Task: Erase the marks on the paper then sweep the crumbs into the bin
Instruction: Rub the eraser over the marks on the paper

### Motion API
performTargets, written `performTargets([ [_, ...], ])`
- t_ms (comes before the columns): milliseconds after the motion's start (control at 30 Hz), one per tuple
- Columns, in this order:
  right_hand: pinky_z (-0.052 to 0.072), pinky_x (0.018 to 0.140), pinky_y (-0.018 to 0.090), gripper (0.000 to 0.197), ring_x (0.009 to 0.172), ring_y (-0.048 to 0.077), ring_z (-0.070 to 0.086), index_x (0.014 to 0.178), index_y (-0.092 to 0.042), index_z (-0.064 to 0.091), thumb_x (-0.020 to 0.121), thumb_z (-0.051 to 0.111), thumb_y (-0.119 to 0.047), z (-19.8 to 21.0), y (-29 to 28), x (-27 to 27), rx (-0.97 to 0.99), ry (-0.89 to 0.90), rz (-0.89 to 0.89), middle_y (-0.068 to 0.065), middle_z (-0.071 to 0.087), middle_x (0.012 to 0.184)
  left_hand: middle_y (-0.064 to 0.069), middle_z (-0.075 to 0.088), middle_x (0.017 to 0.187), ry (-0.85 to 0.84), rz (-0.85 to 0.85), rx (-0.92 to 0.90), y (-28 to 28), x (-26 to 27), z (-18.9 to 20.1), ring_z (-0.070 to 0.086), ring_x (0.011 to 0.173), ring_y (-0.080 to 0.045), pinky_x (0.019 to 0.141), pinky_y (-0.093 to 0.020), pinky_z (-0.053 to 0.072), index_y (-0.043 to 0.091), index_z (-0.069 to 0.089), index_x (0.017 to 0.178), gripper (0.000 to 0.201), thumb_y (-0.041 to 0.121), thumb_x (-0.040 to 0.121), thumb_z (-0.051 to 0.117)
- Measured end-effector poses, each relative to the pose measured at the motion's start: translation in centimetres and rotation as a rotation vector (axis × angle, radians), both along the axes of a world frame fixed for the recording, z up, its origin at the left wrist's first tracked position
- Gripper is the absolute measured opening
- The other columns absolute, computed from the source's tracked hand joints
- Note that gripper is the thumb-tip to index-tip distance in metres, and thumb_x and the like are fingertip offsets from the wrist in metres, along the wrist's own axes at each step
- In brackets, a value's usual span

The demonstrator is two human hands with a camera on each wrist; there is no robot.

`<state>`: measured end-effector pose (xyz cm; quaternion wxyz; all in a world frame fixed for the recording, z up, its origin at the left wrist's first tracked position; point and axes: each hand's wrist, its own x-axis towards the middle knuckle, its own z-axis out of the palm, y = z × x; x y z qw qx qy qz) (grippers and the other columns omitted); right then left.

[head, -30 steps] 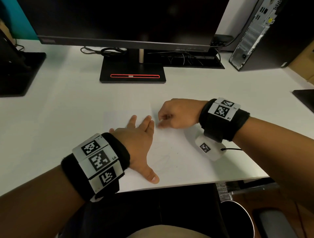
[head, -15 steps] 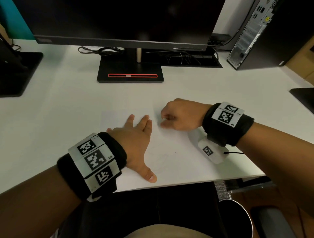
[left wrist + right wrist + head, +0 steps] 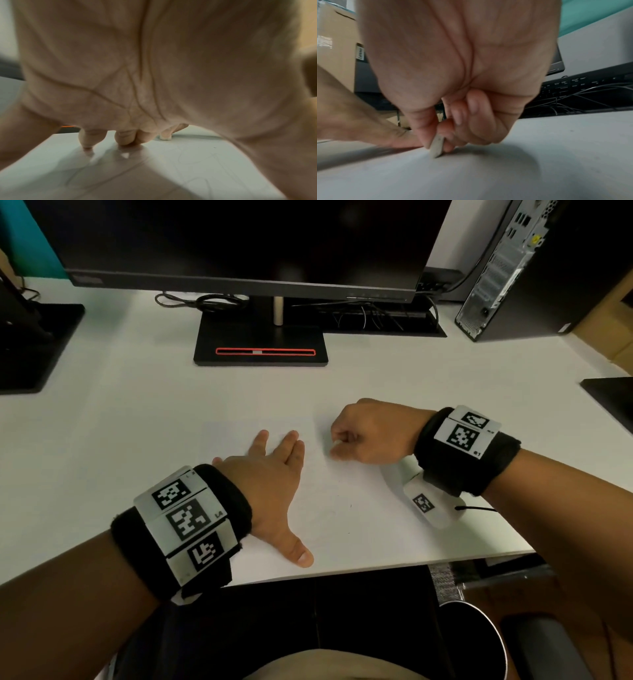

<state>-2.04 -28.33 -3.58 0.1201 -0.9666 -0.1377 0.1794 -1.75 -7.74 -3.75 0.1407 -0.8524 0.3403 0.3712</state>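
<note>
White eraser (image 3: 437, 147) half-hidden by fingers (image 3: 426, 127)

Dim overhead light, soft shadows, blurred wrist views, warped edges.

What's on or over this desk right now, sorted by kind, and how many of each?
Hands: 2 (left, right)
Eraser: 1
Paper: 1
Monitor: 1
Computer tower: 1
Total: 6

Head view looks down on the desk (image 3: 137, 412); both wrist views skim it closely
</note>
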Motion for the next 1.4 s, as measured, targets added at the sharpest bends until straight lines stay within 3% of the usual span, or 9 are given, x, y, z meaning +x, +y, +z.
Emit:
performTargets([
  [267,0.036,0.057,0.032,0.039,0.056,0.018,0.036,0.067,-0.007,0.047,0.096,0.060,-0.029,-0.2,0.0,-0.6,0.010,-0.004,-0.006,0.002,0.043,0.059,0.009,-0.044,0.154,0.006,0.003,-0.008,0.1,0.1,-0.2,-0.030,0.147,-0.030,0.113,-0.064,0.029,0.017,-0.033,0.150,0.160,0.086,0.051,0.072],
  [433,0.041,0.059,0.034,0.037,0.058,0.018,0.041,0.073,-0.002,0.056,0.096,0.060,-0.030,-0.6,1.1,-1.8,0.037,0.046,0.080,0.005,0.050,0.061,0.009,-0.044,0.153,0.009,0.004,-0.013,0.2,0.2,-0.3,-0.031,0.147,-0.030,0.114,-0.063,0.029,0.017,-0.033,0.150,0.161,0.087,0.049,0.072],
  [533,0.038,0.058,0.032,0.037,0.057,0.018,0.041,0.070,-0.003,0.053,0.096,0.060,-0.029,-0.1,0.5,-1.0,0.026,0.007,0.009,0.004,0.048,0.061,0.009,-0.044,0.153,0.011,0.010,-0.013,0.1,0.2,-0.3,-0.031,0.147,-0.029,0.114,-0.064,0.028,0.018,-0.033,0.150,0.161,0.086,0.050,0.072],
  [667,0.037,0.056,0.025,0.035,0.054,0.013,0.040,0.073,-0.003,0.058,0.097,0.059,-0.028,-0.6,1.9,-2.2,0.047,0.042,0.124,0.002,0.050,0.059,0.009,-0.044,0.153,0.014,0.010,-0.017,0.2,0.1,-0.3,-0.031,0.147,-0.030,0.114,-0.063,0.029,0.018,-0.033,0.150,0.160,0.086,0.050,0.072],
  [800,0.038,0.058,0.033,0.038,0.056,0.017,0.038,0.069,-0.003,0.051,0.096,0.061,-0.028,0.1,1.0,-1.4,0.024,0.038,0.047,0.002,0.045,0.059,0.009,-0.044,0.154,0.010,0.008,-0.013,0.1,0.1,-0.2,-0.031,0.147,-0.030,0.114,-0.063,0.028,0.018,-0.033,0.150,0.160,0.086,0.051,0.072],
  [967,0.037,0.055,0.022,0.035,0.052,0.011,0.041,0.072,-0.003,0.056,0.097,0.060,-0.027,-0.4,2.3,-2.5,0.038,0.042,0.145,0.001,0.050,0.057,0.009,-0.043,0.154,0.008,0.010,-0.017,0.2,0.1,-0.4,-0.030,0.147,-0.030,0.113,-0.063,0.030,0.018,-0.032,0.150,0.160,0.086,0.050,0.072],
  [1100,0.041,0.060,0.036,0.038,0.055,0.017,0.039,0.070,-0.002,0.054,0.095,0.062,-0.029,0.1,1.3,-1.6,0.018,0.025,0.066,0.004,0.048,0.058,0.009,-0.042,0.155,0.005,0.004,-0.017,0.2,0.1,-0.2,-0.030,0.147,-0.030,0.114,-0.063,0.028,0.017,-0.032,0.150,0.158,0.085,0.052,0.072],
  [1233,0.035,0.052,0.018,0.033,0.051,0.011,0.041,0.071,-0.001,0.057,0.096,0.060,-0.023,-0.4,2.4,-2.7,0.060,0.020,0.143,0.000,0.049,0.055,0.008,-0.042,0.155,0.009,0.009,-0.027,0.3,0.1,-0.4,-0.030,0.147,-0.031,0.113,-0.063,0.029,0.018,-0.032,0.150,0.159,0.086,0.051,0.072],
  [1400,0.035,0.056,0.031,0.038,0.053,0.015,0.036,0.068,-0.002,0.051,0.095,0.061,-0.028,0.1,1.5,-1.9,0.021,0.005,0.078,0.003,0.043,0.056,0.010,-0.043,0.154,0.005,0.008,-0.025,0.2,0.1,-0.3,-0.031,0.147,-0.030,0.113,-0.063,0.029,0.018,-0.032,0.150,0.160,0.086,0.050,0.072],
])
